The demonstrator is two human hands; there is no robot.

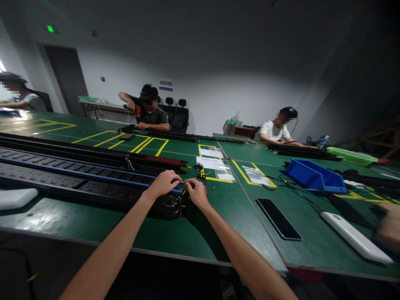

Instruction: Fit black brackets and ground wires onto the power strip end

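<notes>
Several long black power strips with red-marked outlets lie side by side across the left of the table. My left hand [165,183] rests at the right end of a blue-edged power strip [125,173], its fingers bent and pinched together. Close to it, just past that end, my right hand [196,192] has thumb and forefinger pressed together. Whatever lies between the fingertips is too small to make out. Nearer to me, the front power strip [106,188] has an open end with wires showing. A black bracket [201,179] is behind my right hand.
Right of my hands lie a black phone [278,218], a white power bank [356,237], a blue bin [315,175] and cables. Paper sheets [211,162] sit within yellow tape. Across the table, a person [153,112] holds a red tool; another person [276,129] works farther right.
</notes>
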